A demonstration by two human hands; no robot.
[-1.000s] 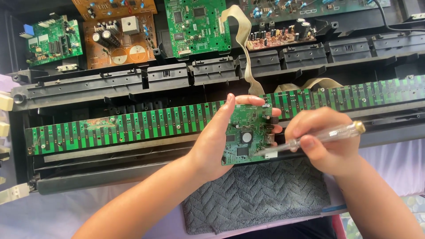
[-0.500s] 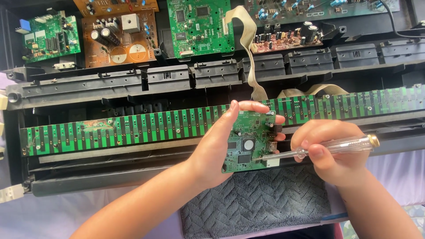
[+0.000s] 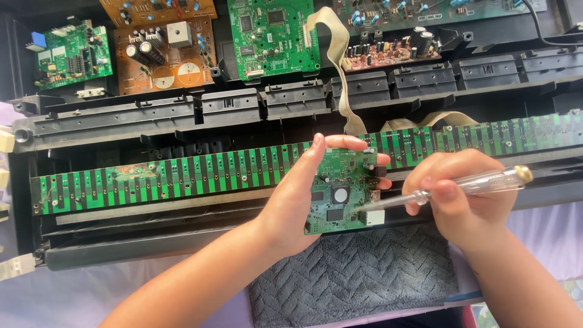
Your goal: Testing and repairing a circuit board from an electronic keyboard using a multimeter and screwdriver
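Small board point(image 3: 340, 193) pinched in left hand point(image 3: 297, 206) above grey mat point(image 3: 358, 273). Right hand point(image 3: 461, 194) grips screwdriver point(image 3: 449, 187), tip at board's lower right edge. Probing step, I'd say; next needs steady tip placement.

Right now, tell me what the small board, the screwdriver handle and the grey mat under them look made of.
Small circuit board: rigid green laminate, likely fibreglass, glossy coating, studded with dark chips.
Screwdriver: clear hard plastic handle you can see through, brass-coloured cap, metal shaft.
Grey mat: soft woven or knitted cloth, matte, herringbone ribs.
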